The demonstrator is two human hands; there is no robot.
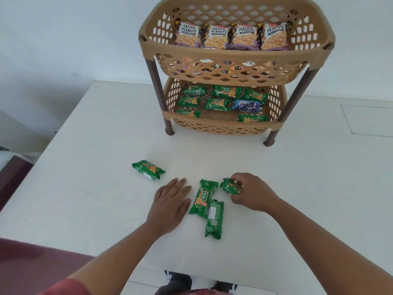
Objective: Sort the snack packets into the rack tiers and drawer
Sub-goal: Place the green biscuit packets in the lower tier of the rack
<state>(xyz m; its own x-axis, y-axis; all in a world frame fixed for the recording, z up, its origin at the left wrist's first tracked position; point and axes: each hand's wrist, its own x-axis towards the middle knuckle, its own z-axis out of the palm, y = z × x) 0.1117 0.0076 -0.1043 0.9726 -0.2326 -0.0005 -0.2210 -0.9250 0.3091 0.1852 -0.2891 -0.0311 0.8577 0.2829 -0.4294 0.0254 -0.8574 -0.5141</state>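
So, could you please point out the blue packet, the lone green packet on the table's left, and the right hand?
Blue packet (pixel 246 105): head view, middle of its wrapper.
Lone green packet (pixel 148 169): head view, centre of its face.
Right hand (pixel 252 191): head view, back of hand.

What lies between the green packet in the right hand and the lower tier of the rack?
Nothing visible: bare table separates the green packet, held by the right hand, from the lower tier, whose front-middle floor is free.
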